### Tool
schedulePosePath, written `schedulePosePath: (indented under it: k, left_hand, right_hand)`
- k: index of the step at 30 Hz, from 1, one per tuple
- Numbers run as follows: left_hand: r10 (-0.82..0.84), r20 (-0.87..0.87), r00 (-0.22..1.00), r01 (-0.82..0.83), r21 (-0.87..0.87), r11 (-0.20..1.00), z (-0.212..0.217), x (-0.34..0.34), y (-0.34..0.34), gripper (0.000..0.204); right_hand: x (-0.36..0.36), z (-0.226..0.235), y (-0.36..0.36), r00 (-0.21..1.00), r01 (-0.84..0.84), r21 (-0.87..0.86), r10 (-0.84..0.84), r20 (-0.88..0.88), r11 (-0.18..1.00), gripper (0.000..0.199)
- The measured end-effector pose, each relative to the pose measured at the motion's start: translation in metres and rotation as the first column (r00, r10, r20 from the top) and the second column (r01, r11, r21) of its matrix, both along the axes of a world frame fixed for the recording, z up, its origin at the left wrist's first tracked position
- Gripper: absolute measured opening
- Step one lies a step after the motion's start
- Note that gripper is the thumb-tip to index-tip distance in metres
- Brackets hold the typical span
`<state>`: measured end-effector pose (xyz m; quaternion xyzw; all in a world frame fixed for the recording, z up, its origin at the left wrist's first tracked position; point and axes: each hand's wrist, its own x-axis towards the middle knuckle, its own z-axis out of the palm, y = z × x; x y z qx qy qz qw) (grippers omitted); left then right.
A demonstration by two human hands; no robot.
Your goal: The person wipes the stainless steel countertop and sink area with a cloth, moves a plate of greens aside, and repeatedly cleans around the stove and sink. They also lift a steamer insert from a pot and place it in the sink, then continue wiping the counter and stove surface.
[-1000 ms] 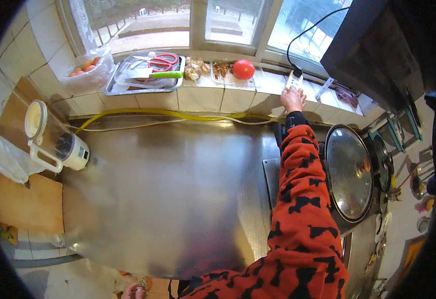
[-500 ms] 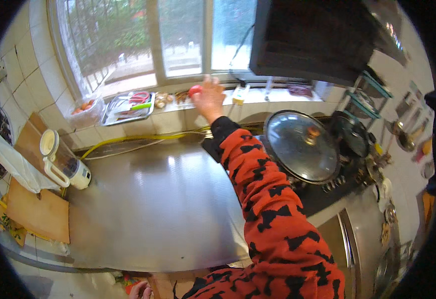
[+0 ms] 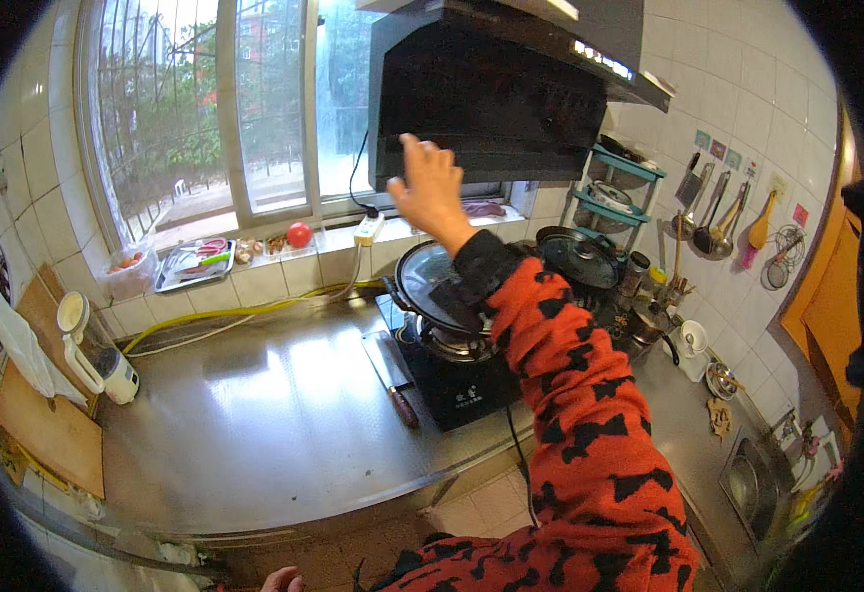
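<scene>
My right hand [image 3: 434, 192] is raised in front of the dark range hood [image 3: 486, 109], fingers apart and nothing visible in them. Below it stands a lidded wok [image 3: 430, 276] on the stove, partly covered by my red and black sleeve. On the windowsill, left of the hand and apart from it, sits a red tomato [image 3: 300, 235]. A cleaver [image 3: 386, 367] lies on the steel counter [image 3: 244, 395] beside the black cooktop [image 3: 466, 390]. Only a bit of my left hand [image 3: 282, 580] shows at the lower edge; its fingers are mostly cut off.
Along the sill are a metal tray [image 3: 195, 264] with scissors and a green-handled tool, and a power strip [image 3: 369, 231]. A blender [image 3: 106, 365] and cutting boards [image 3: 47, 429] stand at the left. A second lidded pan [image 3: 582, 259] is further right, below hanging ladles [image 3: 713, 237].
My right hand has left the tomato on the sill and moved up and right, before the hood. My view has swung right, bringing the cleaver and more of the right wall into sight.
</scene>
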<state>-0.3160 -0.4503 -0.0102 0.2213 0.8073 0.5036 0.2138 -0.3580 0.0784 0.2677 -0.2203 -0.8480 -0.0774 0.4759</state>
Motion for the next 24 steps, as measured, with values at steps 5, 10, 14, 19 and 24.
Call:
schedulePosePath:
  k: [5, 10, 14, 19, 24]
  left_hand:
    - [0.01, -0.151, 0.988, -0.007, 0.021, 1.0, -0.003, 0.02, 0.012, 0.022]
    - [0.023, -0.211, 0.977, -0.026, -0.012, 1.0, -0.034, 0.053, 0.053, 0.022]
    - [0.093, 0.057, 0.994, -0.101, 0.153, 0.983, -0.066, 0.092, 0.13, 0.024]
    - [-0.009, 0.206, 0.979, -0.012, 0.104, 0.994, -0.072, 0.147, 0.203, 0.03]
    - [0.184, 0.123, 0.975, -0.207, 0.216, 0.954, -0.058, 0.199, 0.235, 0.033]
  right_hand:
    - [0.098, 0.041, 0.082, 0.933, 0.319, 0.057, -0.304, -0.191, 0.946, 0.058]
    - [0.212, 0.073, 0.179, 0.839, 0.5, 0.062, -0.465, -0.281, 0.864, 0.055]
    - [0.285, 0.101, 0.258, 0.825, 0.534, 0.102, -0.491, -0.28, 0.84, 0.055]
    - [0.322, 0.148, 0.336, 0.813, 0.565, 0.158, -0.514, -0.273, 0.81, 0.054]
    - [0.306, 0.165, 0.374, 0.817, 0.568, 0.192, -0.521, -0.247, 0.8, 0.057]
